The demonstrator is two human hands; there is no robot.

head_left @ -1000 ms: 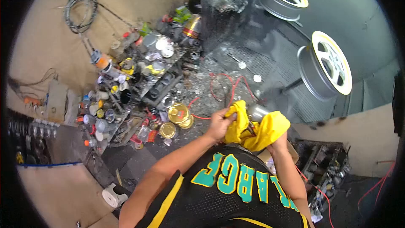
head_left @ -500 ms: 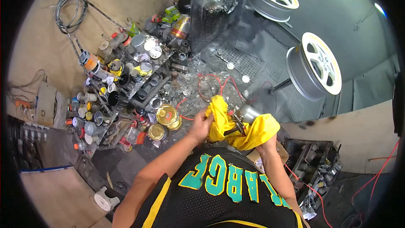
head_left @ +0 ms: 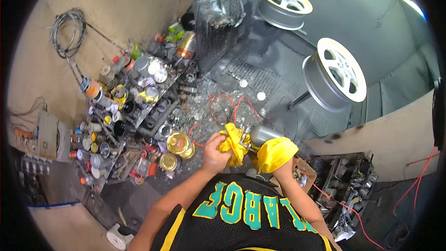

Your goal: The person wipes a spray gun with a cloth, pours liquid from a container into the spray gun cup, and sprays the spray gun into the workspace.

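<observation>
— Left hand (head_left: 216,153)?
— Fingers clamped on a bunched yellow fabric cloth (head_left: 233,147). Right hand (head_left: 283,170): fingers hidden beneath yellow cloth; grip cannot be told.
— And the silver-grey, cylindrical metal cup (head_left: 265,135)?
— Between the two hands' fingers, slightly forward. Probably stiff, smooth, slippery if bare. I'd hold round its body, through cloth. Cloth itself: likely limp, light; pinch any fold.

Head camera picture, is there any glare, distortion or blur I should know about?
Head view: wide-angle distortion bends the scene inside curved black borders; head view: a light strip glares at upper right; head view: no heavy blur on the yellow cloth or left hand.
</observation>
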